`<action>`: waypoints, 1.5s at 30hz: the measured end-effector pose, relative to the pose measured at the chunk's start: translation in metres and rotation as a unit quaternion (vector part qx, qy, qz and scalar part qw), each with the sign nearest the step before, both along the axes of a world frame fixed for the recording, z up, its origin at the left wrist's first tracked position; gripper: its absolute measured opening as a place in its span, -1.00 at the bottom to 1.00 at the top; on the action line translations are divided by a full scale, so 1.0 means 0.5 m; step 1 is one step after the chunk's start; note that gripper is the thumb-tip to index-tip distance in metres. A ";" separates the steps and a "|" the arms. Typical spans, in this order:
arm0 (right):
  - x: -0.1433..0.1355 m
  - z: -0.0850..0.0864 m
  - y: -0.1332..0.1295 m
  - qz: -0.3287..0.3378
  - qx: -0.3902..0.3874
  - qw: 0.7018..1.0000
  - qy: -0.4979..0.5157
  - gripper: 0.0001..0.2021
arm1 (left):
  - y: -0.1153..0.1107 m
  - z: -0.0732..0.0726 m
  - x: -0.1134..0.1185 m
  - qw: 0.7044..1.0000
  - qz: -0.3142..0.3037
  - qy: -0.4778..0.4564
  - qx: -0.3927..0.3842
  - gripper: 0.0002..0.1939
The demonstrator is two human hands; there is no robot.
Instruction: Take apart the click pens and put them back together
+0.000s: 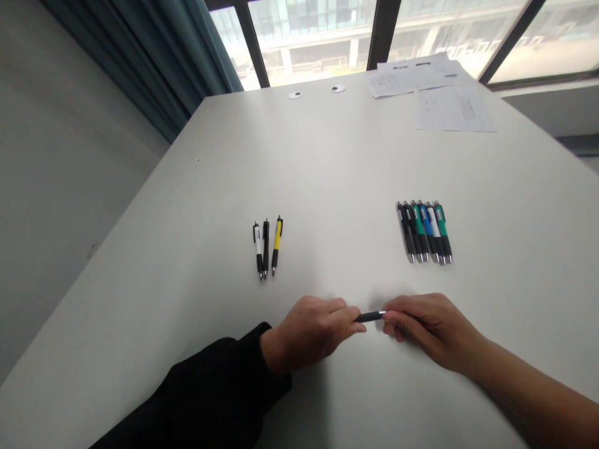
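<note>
Both our left hand and right hand pinch one dark pen by its ends, low over the table; grip is fingertip-only, so we judge a slip could drop and roll it.

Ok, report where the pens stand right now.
Three pens lie apart in a small row on the left of the table. A dark pen is gripped at both ends by the left hand and right hand. Six pens wait bunched on the right.
</note>
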State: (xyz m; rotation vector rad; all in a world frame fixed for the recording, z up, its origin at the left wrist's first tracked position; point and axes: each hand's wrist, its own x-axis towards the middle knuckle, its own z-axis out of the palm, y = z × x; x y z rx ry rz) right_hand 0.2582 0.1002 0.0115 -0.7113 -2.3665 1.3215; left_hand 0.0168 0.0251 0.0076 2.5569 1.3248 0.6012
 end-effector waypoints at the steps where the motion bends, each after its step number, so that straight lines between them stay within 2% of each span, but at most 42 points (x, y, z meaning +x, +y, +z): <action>1: 0.000 -0.001 0.000 0.003 0.003 1.000 0.000 -0.73 | 0.000 0.001 0.000 1.000 -0.007 0.002 -0.003 -0.60; 3: 0.000 0.000 0.000 0.004 0.004 1.000 -0.006 -0.72 | -0.001 0.001 -0.001 1.000 -0.008 0.008 0.017 -0.62; 8: -0.005 0.008 0.003 0.015 -0.007 0.999 -0.049 -0.69 | -0.004 -0.001 -0.007 0.992 0.005 0.006 0.127 -0.84; 11: -0.008 0.009 0.002 0.020 0.016 0.998 -0.063 -0.66 | -0.004 0.000 -0.008 0.990 0.009 0.002 0.140 -0.82; 15: -0.006 0.001 0.000 0.009 0.051 0.998 -0.038 -0.76 | -0.004 0.001 -0.002 0.992 0.021 0.009 0.121 -0.79; 18: -0.005 -0.003 -0.002 -0.015 0.024 0.999 -0.018 -0.84 | -0.004 -0.001 0.002 0.996 0.033 0.013 0.080 -0.67; 21: -0.007 -0.001 -0.003 -0.052 -0.016 0.998 -0.025 -0.79 | -0.004 -0.003 0.001 0.998 0.033 0.014 0.059 -0.62; 27: -0.012 0.003 -0.002 -0.057 0.016 0.998 -0.026 -0.84 | -0.003 -0.002 -0.004 0.998 0.032 0.013 0.059 -0.62; 30: -0.012 0.000 -0.002 -0.078 -0.016 0.996 -0.029 -0.82 | -0.004 -0.001 -0.004 0.998 0.033 0.004 0.057 -0.63; 33: -0.011 0.000 -0.001 -0.062 -0.038 0.996 -0.045 -0.77 | -0.004 -0.002 -0.004 0.998 0.028 0.010 0.060 -0.62; 37: -0.010 0.001 -0.001 -0.056 -0.004 0.998 -0.038 -0.83 | -0.004 -0.004 -0.004 0.998 0.030 0.014 0.061 -0.62; 41: -0.008 0.001 0.000 -0.062 -0.038 0.997 -0.031 -0.75 | -0.004 -0.002 -0.005 0.998 0.034 0.004 0.054 -0.62; 45: -0.008 0.004 0.002 -0.037 -0.010 0.999 -0.022 -0.83 | -0.005 -0.001 -0.006 0.999 0.030 0.007 0.045 -0.62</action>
